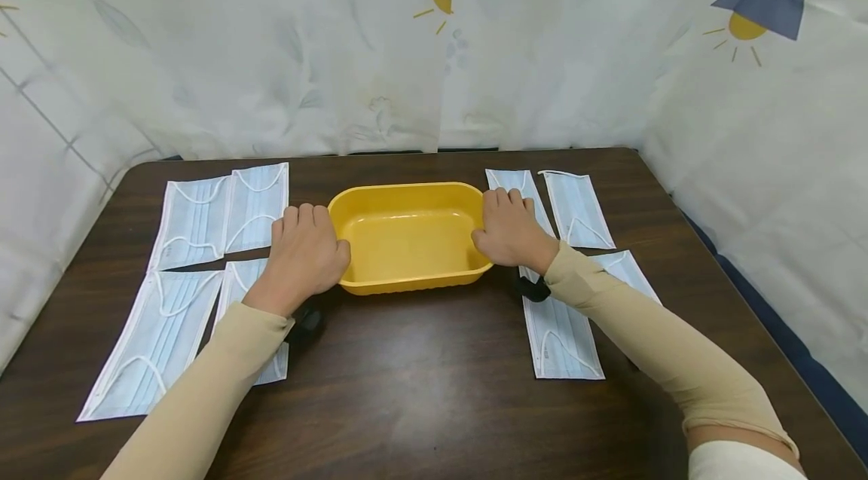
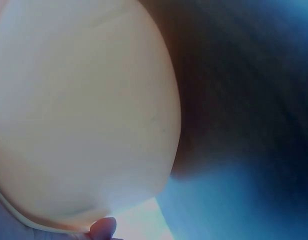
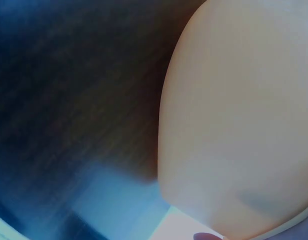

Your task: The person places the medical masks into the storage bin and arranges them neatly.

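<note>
Left grip (image 1: 301,250) clasps the yellow tray (image 1: 410,246) at nine o'clock, right grip (image 1: 511,230) at three, presumably for balance; tray rests toward twelve on the worktop (image 1: 420,374), masks (image 1: 193,216) either side apparently leaving it room.

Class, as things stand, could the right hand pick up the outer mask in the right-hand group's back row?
Probably not without letting go: the right hand grips the yellow tray. Otherwise the way looks free; the outer mask lies nearby, with nothing seen on top.
</note>
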